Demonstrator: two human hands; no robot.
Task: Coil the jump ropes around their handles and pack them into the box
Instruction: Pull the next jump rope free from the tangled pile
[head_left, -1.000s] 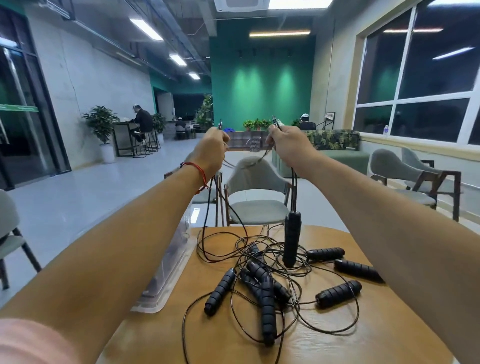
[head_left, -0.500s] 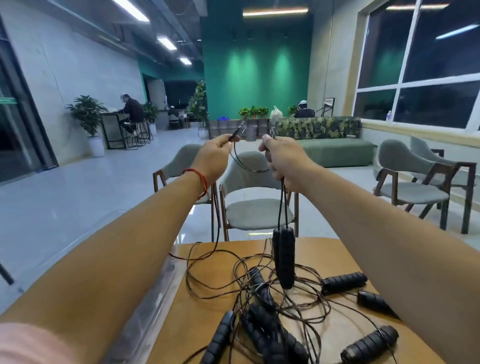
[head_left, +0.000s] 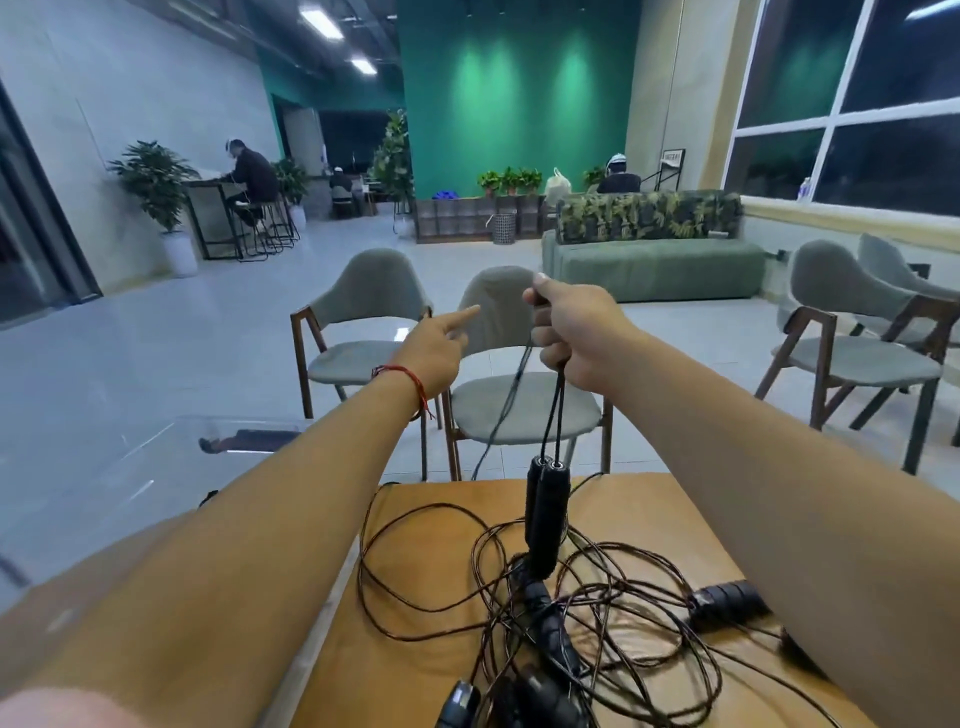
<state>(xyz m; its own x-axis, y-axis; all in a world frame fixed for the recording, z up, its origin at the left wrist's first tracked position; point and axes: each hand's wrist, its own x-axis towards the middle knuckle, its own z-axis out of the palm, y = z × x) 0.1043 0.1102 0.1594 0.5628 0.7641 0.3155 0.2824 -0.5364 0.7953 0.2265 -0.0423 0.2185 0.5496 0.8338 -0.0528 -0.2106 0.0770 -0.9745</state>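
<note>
Jump ropes (head_left: 597, 597) lie in a loose tangle of thin dark cord on the wooden desk (head_left: 415, 675), with several black ribbed handles among the loops: one to the right (head_left: 727, 603), one near the middle (head_left: 545, 618), and more at the near edge (head_left: 462, 701). One rope is lifted out of the pile. The right hand (head_left: 576, 338) is raised above the far end of the desk, its fingers (head_left: 545, 332) curled tight round the cord, thumb on top. From the fist two strands drop straight down to a pair of handles (head_left: 545, 514) hanging side by side, upright and touching, their lower ends just over the tangle. A third, slack strand (head_left: 509, 405) falls from the same fist towards the desk's far edge.

The left hand (head_left: 436, 353) is just beside the right, apart from it and from the cord, holding nothing; its forefinger points forward. A red string bracelet (head_left: 402, 376) circles that wrist. A clear plastic box (head_left: 156, 447) sits off the desk's left side, largely hidden by the left forearm. Two grey chairs (head_left: 519, 405) stand beyond the desk.
</note>
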